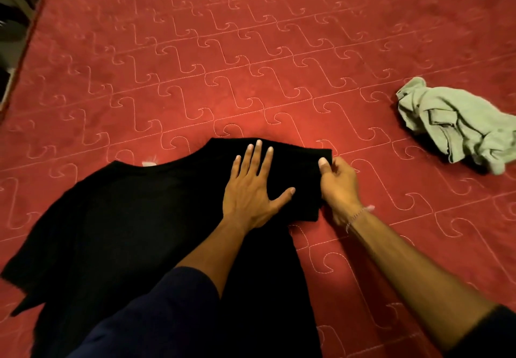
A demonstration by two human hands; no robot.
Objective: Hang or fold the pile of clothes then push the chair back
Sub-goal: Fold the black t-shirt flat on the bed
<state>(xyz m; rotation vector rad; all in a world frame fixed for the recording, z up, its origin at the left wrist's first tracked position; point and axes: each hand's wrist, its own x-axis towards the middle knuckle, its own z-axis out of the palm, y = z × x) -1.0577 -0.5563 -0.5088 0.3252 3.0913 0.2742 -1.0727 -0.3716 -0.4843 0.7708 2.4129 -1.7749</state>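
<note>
L hand (252, 190) flat, fingers straight, pressing black shirt (117, 218) on red bed (251, 64). R hand (339, 181) fingers pinch folded sleeve edge. Green garment (458, 126) crumpled, well apart.

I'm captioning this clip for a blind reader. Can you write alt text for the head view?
A left hand presses flat on a black T-shirt spread over a red quilted bedspread, while the right hand pinches its folded sleeve edge. A crumpled green garment lies apart at right.
</note>
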